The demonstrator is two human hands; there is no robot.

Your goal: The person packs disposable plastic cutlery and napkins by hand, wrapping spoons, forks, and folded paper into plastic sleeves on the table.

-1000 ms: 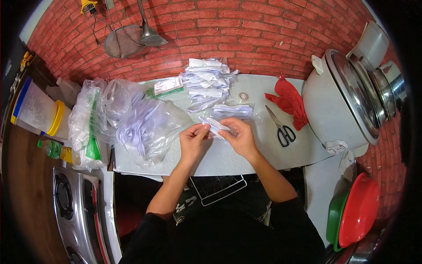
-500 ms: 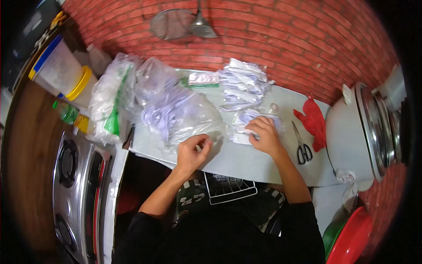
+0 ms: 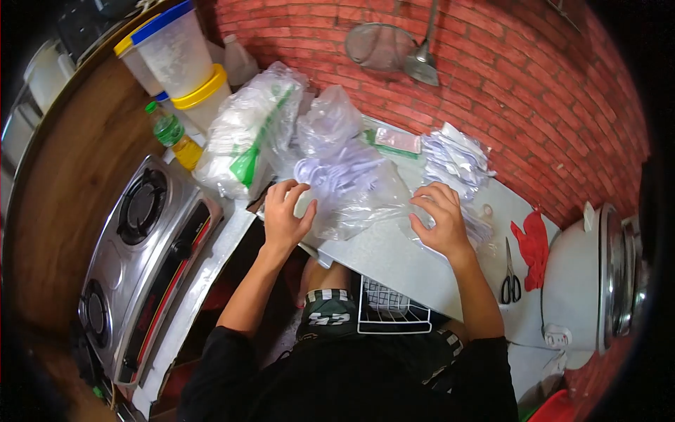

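Both hands are at the clear plastic bag (image 3: pixel 362 211) of white plastic cutlery. My left hand (image 3: pixel 286 214), fingers curled and apart from the thumb, is by the bag's left side and holds nothing visible. On the other side, my right hand (image 3: pixel 439 218) is spread at the bag's right edge, thumb and fingers apart. White plastic spoons and forks (image 3: pixel 348 172) show through the film. Beyond my right hand lies a pile of wrapped packets (image 3: pixel 453 158), with more packets (image 3: pixel 478 228) partly hidden beside the hand.
Black-handled scissors (image 3: pixel 510 285) and a red cloth (image 3: pixel 532 246) lie at the right, by a large white cooker (image 3: pixel 580 278). A wrapped bundle (image 3: pixel 242 137), a green-capped bottle (image 3: pixel 176 141) and a gas stove (image 3: pixel 144 257) are at the left. A wire basket (image 3: pixel 394 316) sits below the table edge.
The view has swung left. My right hand has let go of the white packet it held with my left, which now lies with the small pile. Both hands have moved to the cutlery bag.
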